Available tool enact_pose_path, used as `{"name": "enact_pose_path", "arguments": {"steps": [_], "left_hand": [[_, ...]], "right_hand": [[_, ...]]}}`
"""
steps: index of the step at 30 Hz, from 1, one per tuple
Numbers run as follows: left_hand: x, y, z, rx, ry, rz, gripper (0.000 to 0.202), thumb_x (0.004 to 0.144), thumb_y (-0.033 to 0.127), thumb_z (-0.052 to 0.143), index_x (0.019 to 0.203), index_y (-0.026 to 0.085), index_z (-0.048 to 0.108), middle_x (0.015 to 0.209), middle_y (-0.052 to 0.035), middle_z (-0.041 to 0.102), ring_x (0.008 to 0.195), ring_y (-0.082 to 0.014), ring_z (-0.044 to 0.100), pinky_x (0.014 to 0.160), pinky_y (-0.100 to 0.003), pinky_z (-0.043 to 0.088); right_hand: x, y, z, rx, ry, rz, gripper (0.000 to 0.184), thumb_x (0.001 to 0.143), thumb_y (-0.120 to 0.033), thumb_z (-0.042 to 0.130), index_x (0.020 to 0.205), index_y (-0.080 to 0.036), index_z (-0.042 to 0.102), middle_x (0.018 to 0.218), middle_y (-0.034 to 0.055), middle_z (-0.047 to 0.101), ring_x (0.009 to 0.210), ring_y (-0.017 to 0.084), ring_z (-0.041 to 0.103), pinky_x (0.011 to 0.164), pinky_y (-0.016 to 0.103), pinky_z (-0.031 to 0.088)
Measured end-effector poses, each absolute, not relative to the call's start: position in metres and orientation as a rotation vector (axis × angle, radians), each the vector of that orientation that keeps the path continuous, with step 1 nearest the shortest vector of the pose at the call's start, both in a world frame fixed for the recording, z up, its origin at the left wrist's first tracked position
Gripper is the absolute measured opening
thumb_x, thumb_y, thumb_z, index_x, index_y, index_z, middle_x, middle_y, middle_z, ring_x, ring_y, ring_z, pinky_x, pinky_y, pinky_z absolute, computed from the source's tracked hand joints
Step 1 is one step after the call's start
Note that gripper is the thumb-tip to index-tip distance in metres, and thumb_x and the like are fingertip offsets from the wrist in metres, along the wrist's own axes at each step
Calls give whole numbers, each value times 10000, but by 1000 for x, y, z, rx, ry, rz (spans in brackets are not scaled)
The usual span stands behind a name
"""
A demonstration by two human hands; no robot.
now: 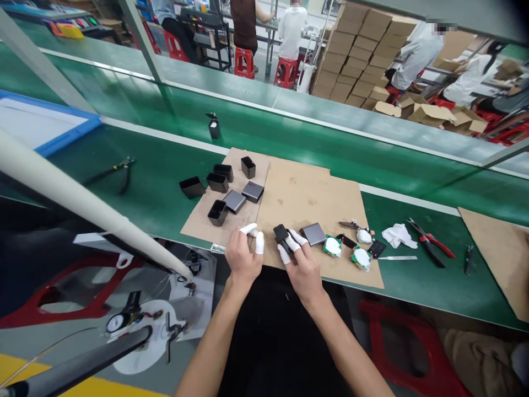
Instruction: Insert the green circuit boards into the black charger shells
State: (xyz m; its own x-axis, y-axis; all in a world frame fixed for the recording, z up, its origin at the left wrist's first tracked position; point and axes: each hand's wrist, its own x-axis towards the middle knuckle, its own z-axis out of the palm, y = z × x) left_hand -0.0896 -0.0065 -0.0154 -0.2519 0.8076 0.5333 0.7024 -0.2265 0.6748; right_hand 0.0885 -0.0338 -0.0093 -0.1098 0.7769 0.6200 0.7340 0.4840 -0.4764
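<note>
My right hand (305,269) grips a small black plastic part (281,232) over the cardboard, between fingers in white finger covers. To its left, my left hand (244,256) hovers at the table edge, thumb and forefinger apart, with nothing visible in it. Just beyond my right fingers lies a grey casing (314,234). Green-edged boards with white padding, one board (332,246) and another (361,257), rest further right. Beyond my left hand are several hollow black casings, such as the black casing (217,213), and two grey casings, one at the front (235,201).
Brown cardboard sheets (301,187) cover part of the green table (161,165). Pliers (119,171) lie left; red-handled pliers (432,241), a white cloth (399,236) and small cutters (468,259) lie right. A slanting white pole (95,204) crosses the left side. People sit beyond the bench.
</note>
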Motion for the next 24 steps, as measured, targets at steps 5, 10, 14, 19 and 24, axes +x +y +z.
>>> {"name": "enact_pose_path", "arguments": {"steps": [5, 10, 14, 19, 24], "left_hand": [[-90, -7, -16, 1854, 1872, 1498, 246, 1085, 383, 576, 1185, 201, 706, 1043, -115, 758, 997, -285, 736, 887, -398, 537], [-92, -9, -16, 1897, 1854, 1483, 235, 1098, 362, 556, 1191, 198, 696, 1035, -115, 747, 987, -279, 732, 880, -397, 543], [-94, -10, -14, 1929, 1856, 1480, 221, 1101, 339, 549, 1195, 190, 682, 1035, -115, 743, 998, -282, 729, 875, -398, 550], [-96, -13, -10, 1963, 1861, 1488, 184, 1093, 322, 566, 1168, 200, 683, 1014, -111, 735, 981, -284, 731, 865, -398, 550], [-95, -14, -11, 1971, 1876, 1485, 175, 1090, 319, 572, 1148, 203, 689, 977, -101, 730, 944, -281, 720, 841, -391, 532]], "right_hand": [[88, -33, -11, -1285, -1835, 26, 550, 1071, -219, 690, 1608, -237, 571, 1432, 177, 745, 1309, 312, 766, 1090, 462, 678], [87, -35, -10, -1298, -1844, 34, 489, 1070, -236, 694, 1555, -247, 631, 1419, 160, 756, 1315, 315, 765, 1088, 454, 679], [87, -41, -10, -1319, -1814, 10, 516, 1049, -258, 729, 1555, -253, 630, 1515, 188, 696, 1303, 345, 768, 1035, 473, 700], [88, -44, -3, -1227, -1849, 13, 479, 1051, -156, 688, 1500, -323, 690, 1515, 140, 702, 1223, 307, 805, 1005, 426, 713], [84, -42, 3, -1203, -1775, 125, 408, 1026, -171, 724, 1413, -295, 759, 1439, 151, 726, 1153, 285, 817, 1005, 408, 711]]}}
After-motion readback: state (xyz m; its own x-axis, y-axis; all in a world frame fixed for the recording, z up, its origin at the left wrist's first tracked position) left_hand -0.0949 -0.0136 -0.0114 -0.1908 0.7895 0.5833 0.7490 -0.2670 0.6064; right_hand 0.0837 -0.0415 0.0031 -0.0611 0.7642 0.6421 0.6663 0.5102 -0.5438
